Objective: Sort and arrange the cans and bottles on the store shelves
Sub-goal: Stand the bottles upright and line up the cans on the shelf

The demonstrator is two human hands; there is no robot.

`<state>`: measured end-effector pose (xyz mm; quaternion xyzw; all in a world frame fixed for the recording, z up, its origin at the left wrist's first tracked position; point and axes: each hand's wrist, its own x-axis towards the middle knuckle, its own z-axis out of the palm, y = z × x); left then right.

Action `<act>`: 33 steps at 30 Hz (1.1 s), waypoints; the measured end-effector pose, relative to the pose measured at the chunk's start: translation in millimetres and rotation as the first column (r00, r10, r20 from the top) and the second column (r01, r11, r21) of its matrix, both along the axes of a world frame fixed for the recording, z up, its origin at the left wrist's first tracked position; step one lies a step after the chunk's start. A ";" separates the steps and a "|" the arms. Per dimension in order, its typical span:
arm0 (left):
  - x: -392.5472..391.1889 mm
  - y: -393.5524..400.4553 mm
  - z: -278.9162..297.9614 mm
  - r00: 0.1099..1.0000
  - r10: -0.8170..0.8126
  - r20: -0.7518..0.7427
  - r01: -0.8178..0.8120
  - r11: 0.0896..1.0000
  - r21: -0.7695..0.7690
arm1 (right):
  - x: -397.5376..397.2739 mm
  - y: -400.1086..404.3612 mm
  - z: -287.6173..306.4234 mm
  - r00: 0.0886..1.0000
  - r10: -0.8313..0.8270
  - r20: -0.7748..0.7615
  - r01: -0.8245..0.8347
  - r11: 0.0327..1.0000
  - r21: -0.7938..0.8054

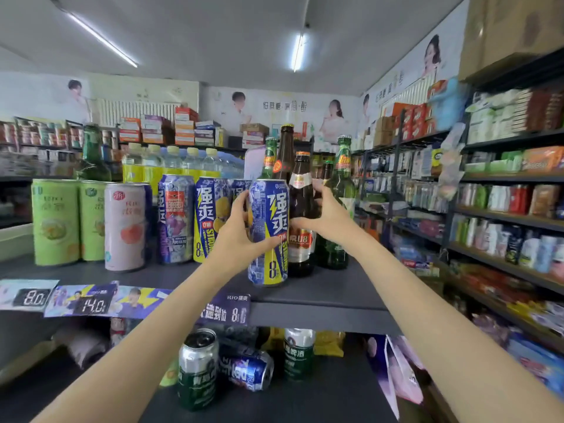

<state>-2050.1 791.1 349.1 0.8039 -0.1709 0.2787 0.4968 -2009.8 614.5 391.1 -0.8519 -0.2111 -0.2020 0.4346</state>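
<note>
Lower shelf (320,401): tipped can (248,372) unsorted. Left hand (236,236) grips blue-yellow can (269,232) on upper shelf (335,293); right hand (328,218) curls round brown bottle (300,209). Can row (122,221) aligned; judged roughly halfway.

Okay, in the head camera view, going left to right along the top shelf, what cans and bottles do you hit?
Two green cans → pink can → purple grape can → yellow-and-blue lemon can → blue-and-yellow can gripped by the left hand → brown bottle held by the right hand → green bottle.
</note>
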 end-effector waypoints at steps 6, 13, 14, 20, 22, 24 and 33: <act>13.0 -6.2 -1.3 0.954 0.296 0.052 -0.300 0.950 0.086 | 21.2 15.4 -21.7 0.996 -0.033 -0.078 0.040 0.995 0.087; 12.8 -12.8 -3.1 0.940 0.335 0.073 -0.342 0.931 0.129 | 11.4 6.9 -25.8 0.997 -0.075 0.025 0.067 0.966 0.249; 11.1 -12.5 -3.6 0.942 0.330 0.065 -0.336 0.933 0.127 | 2.2 1.7 -24.2 0.996 -0.072 0.043 0.059 0.968 0.245; -22.8 2.3 -23.4 0.884 0.406 0.230 -0.401 0.913 -0.070 | -77.4 -14.1 -8.8 0.994 0.104 0.041 -0.110 0.972 0.208; -45.1 13.9 -36.9 0.849 0.441 0.290 -0.419 0.897 -0.137 | -100.8 -4.1 -11.1 0.987 0.161 0.022 -0.161 0.958 0.237; -69.3 31.4 -56.0 0.834 0.441 0.330 -0.407 0.897 -0.172 | -126.8 12.8 -20.7 0.977 0.212 -0.010 -0.201 0.941 0.272; -186.8 148.3 -286.0 0.865 0.493 0.090 -0.501 0.860 0.100 | -211.0 103.6 -211.0 0.906 0.356 -0.228 -0.292 0.918 0.269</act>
